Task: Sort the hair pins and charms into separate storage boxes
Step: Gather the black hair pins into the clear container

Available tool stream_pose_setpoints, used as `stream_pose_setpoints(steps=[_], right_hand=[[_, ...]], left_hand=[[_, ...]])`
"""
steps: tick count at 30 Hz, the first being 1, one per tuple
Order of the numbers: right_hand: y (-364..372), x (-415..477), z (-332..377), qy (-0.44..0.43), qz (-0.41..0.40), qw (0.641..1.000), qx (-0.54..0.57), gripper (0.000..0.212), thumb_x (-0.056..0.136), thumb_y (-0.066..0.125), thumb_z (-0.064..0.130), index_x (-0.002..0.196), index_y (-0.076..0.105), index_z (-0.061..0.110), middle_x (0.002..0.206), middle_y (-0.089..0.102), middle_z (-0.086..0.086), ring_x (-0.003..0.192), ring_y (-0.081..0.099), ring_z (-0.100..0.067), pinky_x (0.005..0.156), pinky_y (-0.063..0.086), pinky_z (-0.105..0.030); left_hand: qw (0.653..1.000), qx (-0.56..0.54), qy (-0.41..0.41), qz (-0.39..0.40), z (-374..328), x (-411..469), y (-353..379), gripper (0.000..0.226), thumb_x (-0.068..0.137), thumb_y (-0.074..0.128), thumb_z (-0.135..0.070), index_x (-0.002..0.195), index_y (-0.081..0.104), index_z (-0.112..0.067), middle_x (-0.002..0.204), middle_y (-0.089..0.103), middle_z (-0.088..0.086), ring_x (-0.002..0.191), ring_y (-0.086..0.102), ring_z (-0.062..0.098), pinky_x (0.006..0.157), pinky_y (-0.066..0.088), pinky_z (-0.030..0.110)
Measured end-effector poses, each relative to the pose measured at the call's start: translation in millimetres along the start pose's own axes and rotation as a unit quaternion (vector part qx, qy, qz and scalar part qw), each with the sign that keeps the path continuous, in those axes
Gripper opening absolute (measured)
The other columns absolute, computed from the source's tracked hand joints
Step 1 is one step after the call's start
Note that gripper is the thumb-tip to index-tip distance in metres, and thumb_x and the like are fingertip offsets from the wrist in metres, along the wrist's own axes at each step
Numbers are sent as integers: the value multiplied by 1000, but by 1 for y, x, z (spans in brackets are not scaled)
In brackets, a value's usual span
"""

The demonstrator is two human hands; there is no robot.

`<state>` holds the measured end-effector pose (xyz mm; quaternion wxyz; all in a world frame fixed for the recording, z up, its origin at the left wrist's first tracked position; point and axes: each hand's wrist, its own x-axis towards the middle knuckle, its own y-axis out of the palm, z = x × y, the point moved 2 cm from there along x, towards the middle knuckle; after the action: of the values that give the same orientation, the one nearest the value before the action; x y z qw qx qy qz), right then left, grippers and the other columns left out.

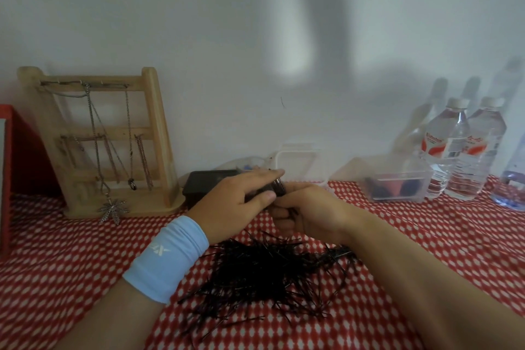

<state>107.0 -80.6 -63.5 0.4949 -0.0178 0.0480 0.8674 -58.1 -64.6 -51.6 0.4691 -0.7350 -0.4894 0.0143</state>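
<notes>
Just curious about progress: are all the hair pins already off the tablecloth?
No, a pile of black hair pins lies loose on the tablecloth.

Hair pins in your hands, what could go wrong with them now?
The bunch of hair pins pinched between the left hand and right hand could slip and drop onto the pile below, mixing in again. The right forearm lies against that pile and might sweep loose pins across the cloth.
</notes>
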Motion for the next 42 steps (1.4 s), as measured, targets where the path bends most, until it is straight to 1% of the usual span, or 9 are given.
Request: stream_pose_setpoints(steps=[3,7,11,16,21,24,36,39,42], right_hand=[[-3,-1,-2,6,16,1000,-9,25,103,36,6,84,48,18,67,28,-1,56,20,-15,52,23,-26],[-9,0,4,8,26,997,68,18,95,31,21,83,44,19,76,16,-3,64,13,-18,56,25,-28],[-20,2,7,-15,-12,989,146,22,97,27,15,84,45,17,70,27,1,63,20,-17,59,31,-29],[-47,2,21,-51,-129,983,-116,22,106,35,8,96,54,13,69,45,0,57,41,-15,55,35,-28],[-64,9,40,22,-167,805,-569,23,106,40,17,106,63,20,105,63,1,91,57,-17,77,44,-28],[-64,14,32,81,-113,752,-644,25,105,47,23,120,67,21,125,66,0,107,59,-18,92,44,-28],[-69,-14,31,31,-124,779,-614,30,101,54,19,121,74,28,123,71,8,108,64,-10,101,46,-27],[-65,-25,35,-19,-163,777,-608,29,99,54,16,117,74,27,121,71,10,103,61,-6,92,44,-19],[-52,-41,41,-14,-152,783,-603,26,95,56,15,104,76,30,101,68,18,92,60,-1,79,42,-12]], left_hand=[[998,-36,-33,40,2,1,4,39,102,47,-32,134,40,-52,146,45,-20,138,32,-7,120,25,31],[961,-267,-67,-21,-8,1,4,38,99,45,-35,136,47,-41,139,55,-17,131,46,-1,110,40,29],[939,-314,-125,-64,-6,3,9,30,103,43,-22,123,58,-39,134,58,-14,128,53,7,102,49,34],[975,-186,-108,-52,2,3,10,39,101,46,-31,140,50,-32,137,54,-20,127,48,-4,113,38,34],[994,-27,-103,-32,1,21,8,40,103,43,-28,143,46,-26,143,51,-9,132,46,6,114,34,30],[993,81,-86,31,-1,34,15,44,104,40,-28,147,40,-24,151,42,-5,138,38,11,112,25,24],[934,279,-51,215,2,51,43,45,92,41,-53,119,64,-25,111,64,0,108,59,25,98,45,42],[952,261,-18,161,-2,45,45,43,94,47,-47,127,62,-24,127,59,-2,120,53,20,105,40,40],[978,200,47,35,-11,30,40,22,91,58,-32,109,65,-23,111,59,-6,106,51,12,98,43,35]])
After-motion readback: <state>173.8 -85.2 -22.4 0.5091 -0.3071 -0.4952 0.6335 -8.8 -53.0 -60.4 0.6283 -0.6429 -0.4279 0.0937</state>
